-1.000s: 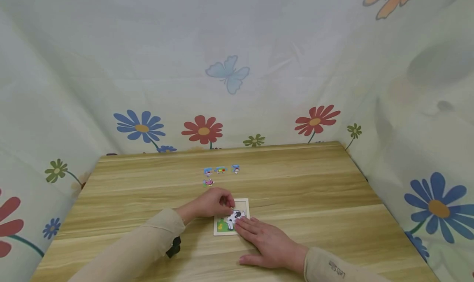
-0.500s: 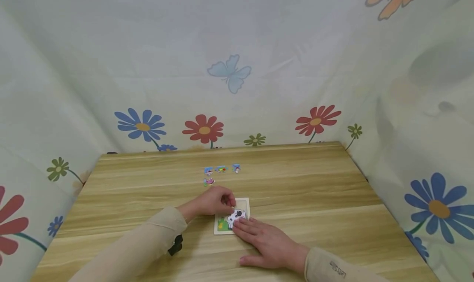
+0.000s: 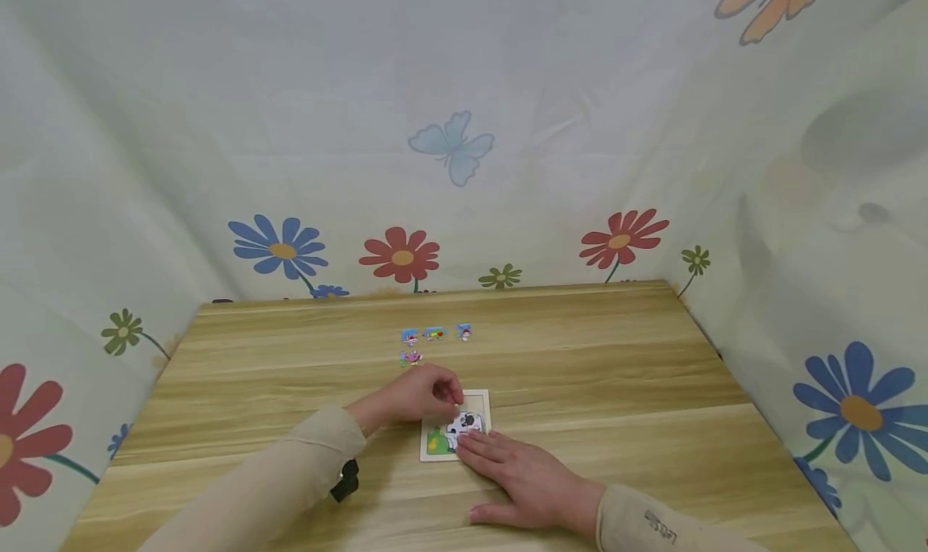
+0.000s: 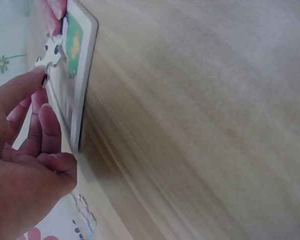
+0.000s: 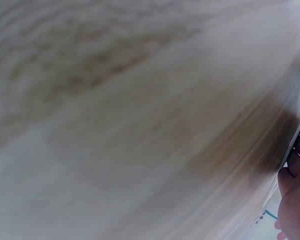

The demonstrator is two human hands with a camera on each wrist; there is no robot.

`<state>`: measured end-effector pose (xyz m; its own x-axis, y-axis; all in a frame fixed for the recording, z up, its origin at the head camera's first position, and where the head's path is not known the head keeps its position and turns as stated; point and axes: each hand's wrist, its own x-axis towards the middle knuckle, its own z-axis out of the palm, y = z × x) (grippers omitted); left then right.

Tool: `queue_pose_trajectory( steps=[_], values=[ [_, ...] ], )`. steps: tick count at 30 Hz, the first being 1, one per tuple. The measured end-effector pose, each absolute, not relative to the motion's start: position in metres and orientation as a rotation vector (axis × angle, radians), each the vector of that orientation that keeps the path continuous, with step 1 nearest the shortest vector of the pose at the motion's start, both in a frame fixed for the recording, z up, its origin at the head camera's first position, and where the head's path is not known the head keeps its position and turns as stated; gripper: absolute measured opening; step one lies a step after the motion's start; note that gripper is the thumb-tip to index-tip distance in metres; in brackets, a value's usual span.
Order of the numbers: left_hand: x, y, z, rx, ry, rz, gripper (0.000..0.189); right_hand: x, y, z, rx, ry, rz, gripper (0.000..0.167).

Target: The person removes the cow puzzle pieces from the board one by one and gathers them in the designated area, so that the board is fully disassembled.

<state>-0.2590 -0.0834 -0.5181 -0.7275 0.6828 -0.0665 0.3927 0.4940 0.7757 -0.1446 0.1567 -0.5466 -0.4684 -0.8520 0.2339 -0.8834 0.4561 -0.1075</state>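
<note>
A small jigsaw puzzle in a pale frame (image 3: pixel 439 458) lies on the table, showing part of a black-and-white cow and a green patch. My left hand (image 3: pixel 416 392) is over the frame's upper left part. In the left wrist view its thumb and forefinger pinch a white puzzle piece (image 4: pixel 52 53) with dark spots, tilted up from the frame. My right hand (image 3: pixel 524 479) lies flat, its fingertips resting on the puzzle's lower right part and hiding it. The right wrist view shows only part of that hand (image 5: pixel 296 195) at the edge.
Several loose puzzle pieces lie beyond the frame: a blue one (image 3: pixel 410 337), one with yellow and red (image 3: pixel 435 334), another blue one (image 3: pixel 464 332), and a pink one (image 3: pixel 412 359) nearer the left hand. A flower-printed cloth (image 3: pixel 536 173) surrounds the wooden table (image 3: pixel 616 375).
The head view shifts very slightly. Both hands keep almost the same places, the left still pinching at the frame and the right still resting on the puzzle.
</note>
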Motion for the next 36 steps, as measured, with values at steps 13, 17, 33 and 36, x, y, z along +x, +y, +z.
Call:
queue_pose_trajectory(
  steps=[13,17,33,36],
  values=[
    [-0.262,-0.087,-0.499,0.855,2.348,1.097,0.008,-0.144,0.158,-0.542,1.536,-2.586,0.334,0.076],
    [-0.266,-0.090,-0.496,0.834,2.365,1.080,0.008,-0.144,0.158,-0.542,1.539,-2.588,0.334,0.076],
    [-0.293,-0.101,-0.486,0.801,2.451,1.100,0.007,-0.145,0.156,-0.544,1.536,-2.582,0.317,0.077],
    [-0.300,-0.103,-0.485,0.781,2.467,1.112,0.006,-0.145,0.155,-0.544,1.536,-2.587,0.313,0.078]
  ],
)
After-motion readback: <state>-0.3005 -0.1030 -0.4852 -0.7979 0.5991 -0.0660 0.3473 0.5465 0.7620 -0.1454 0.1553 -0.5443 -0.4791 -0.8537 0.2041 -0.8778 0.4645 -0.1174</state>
